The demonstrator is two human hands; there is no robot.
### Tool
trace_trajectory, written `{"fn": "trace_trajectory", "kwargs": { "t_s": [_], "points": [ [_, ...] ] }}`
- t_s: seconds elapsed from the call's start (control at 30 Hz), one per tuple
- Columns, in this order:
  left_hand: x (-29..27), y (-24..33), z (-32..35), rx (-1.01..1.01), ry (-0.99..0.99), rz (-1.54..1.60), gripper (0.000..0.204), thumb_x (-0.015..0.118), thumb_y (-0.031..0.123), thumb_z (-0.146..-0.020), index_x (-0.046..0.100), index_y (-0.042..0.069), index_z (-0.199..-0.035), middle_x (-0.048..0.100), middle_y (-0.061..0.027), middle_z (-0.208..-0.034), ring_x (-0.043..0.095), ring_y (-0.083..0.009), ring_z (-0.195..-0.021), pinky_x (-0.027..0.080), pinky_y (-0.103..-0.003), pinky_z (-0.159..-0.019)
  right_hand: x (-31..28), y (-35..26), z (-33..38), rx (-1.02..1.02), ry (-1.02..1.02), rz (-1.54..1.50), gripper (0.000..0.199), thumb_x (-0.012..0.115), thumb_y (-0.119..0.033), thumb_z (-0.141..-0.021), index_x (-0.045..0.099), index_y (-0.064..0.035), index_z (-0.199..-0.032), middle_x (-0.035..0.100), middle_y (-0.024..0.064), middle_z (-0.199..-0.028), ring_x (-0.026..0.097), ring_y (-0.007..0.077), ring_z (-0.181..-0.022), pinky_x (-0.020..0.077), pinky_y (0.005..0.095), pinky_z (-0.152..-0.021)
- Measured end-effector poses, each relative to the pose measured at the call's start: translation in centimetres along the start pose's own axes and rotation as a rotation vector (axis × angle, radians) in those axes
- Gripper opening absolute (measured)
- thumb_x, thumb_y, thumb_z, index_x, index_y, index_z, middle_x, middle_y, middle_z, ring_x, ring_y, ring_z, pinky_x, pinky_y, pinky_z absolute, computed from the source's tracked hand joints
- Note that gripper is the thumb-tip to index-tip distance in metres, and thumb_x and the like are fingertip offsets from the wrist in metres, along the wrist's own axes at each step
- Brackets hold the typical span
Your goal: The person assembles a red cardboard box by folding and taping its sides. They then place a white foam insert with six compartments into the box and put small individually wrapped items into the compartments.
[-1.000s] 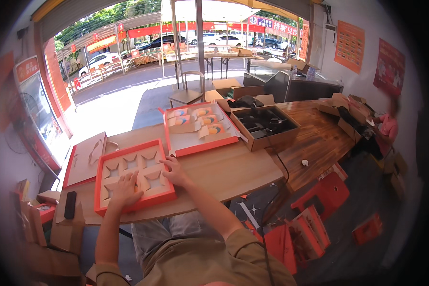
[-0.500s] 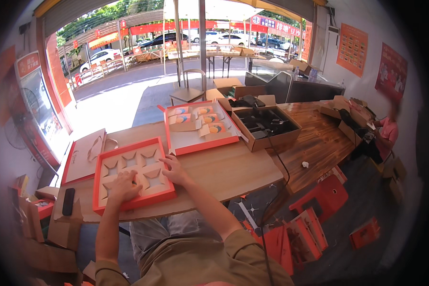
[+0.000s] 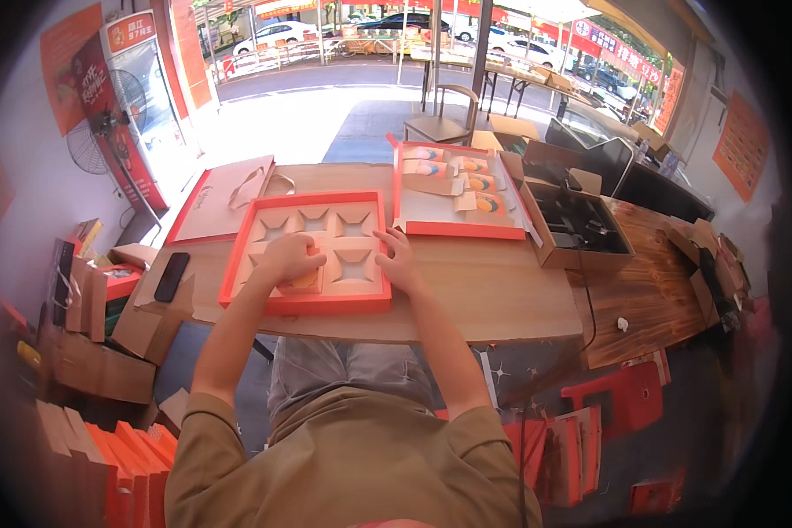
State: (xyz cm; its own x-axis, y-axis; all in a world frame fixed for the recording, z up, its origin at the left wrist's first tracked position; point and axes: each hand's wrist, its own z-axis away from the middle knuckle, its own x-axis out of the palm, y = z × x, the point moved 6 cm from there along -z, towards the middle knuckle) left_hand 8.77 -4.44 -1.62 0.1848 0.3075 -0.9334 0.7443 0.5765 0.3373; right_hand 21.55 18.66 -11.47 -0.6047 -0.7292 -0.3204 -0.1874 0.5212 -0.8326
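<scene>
A red-edged gift box (image 3: 343, 306) lies on the cardboard-covered table in front of me, with a beige compartment insert (image 3: 313, 218) inside it. My left hand (image 3: 289, 259) reaches over the lower middle compartment. Its fingers curl down on a small orange-and-beige box (image 3: 303, 283), partly hidden under the hand. My right hand (image 3: 399, 262) grips the gift box's right rim, fingers bent over the edge. Behind and to the right, a second red-edged box (image 3: 458, 231) holds several small cartons with coloured round pictures (image 3: 480, 183).
A flat beige-and-red gift bag (image 3: 223, 198) with ribbon handles lies left of the box, and a black phone (image 3: 172, 276) nearer me. An open carton (image 3: 581, 251) of dark items stands right. Cartons (image 3: 97, 370) and red boxes (image 3: 572, 453) crowd the floor on both sides.
The view has swung left, shifting everything rightward in the picture. More of the small box under my left hand shows now. My right hand stays at the gift box's right rim.
</scene>
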Motion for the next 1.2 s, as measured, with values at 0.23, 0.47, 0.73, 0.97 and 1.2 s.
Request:
{"fn": "trace_trajectory", "kwargs": {
  "t_s": [0.23, 0.47, 0.73, 0.97, 1.2],
  "points": [
    [-0.4, -0.3, 2.3, 0.066, 0.178, -0.008, 0.057, 0.076, 0.054, -0.08, 0.075, 0.003, -0.104, 0.075, -0.0207, -0.11, 0.072, -0.0382, -0.098, 0.058, -0.049, -0.087, 0.6, 0.0, -0.1, 0.068, -0.037, -0.082, 0.055, 0.07, -0.017, -0.088, 0.07, -0.0081, -0.142, 0.05, 0.0241, -0.156, 0.05, 0.0395, -0.146, 0.0436, 0.0466, -0.12],
    [-3.3, -0.4, 3.8, 0.341, -0.143, 0.162, 0.098, 0.092, 0.045, -0.068, 0.058, 0.008, -0.152, 0.068, -0.0174, -0.133, 0.07, -0.0325, -0.112, 0.059, -0.042, -0.095, 0.6, 0.8, -0.4, -0.02, -0.001, 0.055, 0.06, 0.068, -0.016, -0.086, 0.069, -0.0101, -0.145, 0.046, 0.0197, -0.163, 0.059, 0.027, -0.128, 0.0488, 0.0367, -0.107],
    [-3.4, 0.0, 4.0, 0.415, -0.058, 0.002, 0.089, 0.086, 0.041, -0.066, 0.066, 0.005, -0.144, 0.069, -0.0204, -0.128, 0.072, -0.0351, -0.107, 0.058, -0.044, -0.092, 0.6, 0.8, -0.4, 0.0, -0.017, 0.054, 0.059, 0.067, -0.016, -0.086, 0.069, -0.0104, -0.145, 0.046, 0.0208, -0.163, 0.058, 0.028, -0.131, 0.0483, 0.0371, -0.109],
    [-2.1, -1.2, 3.5, 0.509, 0.016, 0.038, 0.09, 0.081, 0.04, -0.064, 0.065, 0.004, -0.145, 0.07, -0.0202, -0.123, 0.072, -0.0362, -0.102, 0.059, -0.045, -0.088, 0.7, 0.4, -0.2, -0.016, -0.007, 0.003, 0.057, 0.07, -0.018, -0.087, 0.069, -0.0072, -0.142, 0.05, 0.0264, -0.157, 0.047, 0.0417, -0.149, 0.0405, 0.0475, -0.123],
    [-1.9, -1.0, 2.8, 0.457, -0.065, 0.096, 0.088, 0.088, 0.049, -0.068, 0.068, 0.002, -0.14, 0.07, -0.0182, -0.116, 0.071, -0.0359, -0.1, 0.056, -0.044, -0.086, 0.6, 0.9, -0.3, 0.022, -0.024, -0.015, 0.058, 0.068, -0.015, -0.086, 0.069, -0.0105, -0.144, 0.046, 0.0217, -0.162, 0.048, 0.0345, -0.148, 0.042, 0.0411, -0.12]
  ]
}}
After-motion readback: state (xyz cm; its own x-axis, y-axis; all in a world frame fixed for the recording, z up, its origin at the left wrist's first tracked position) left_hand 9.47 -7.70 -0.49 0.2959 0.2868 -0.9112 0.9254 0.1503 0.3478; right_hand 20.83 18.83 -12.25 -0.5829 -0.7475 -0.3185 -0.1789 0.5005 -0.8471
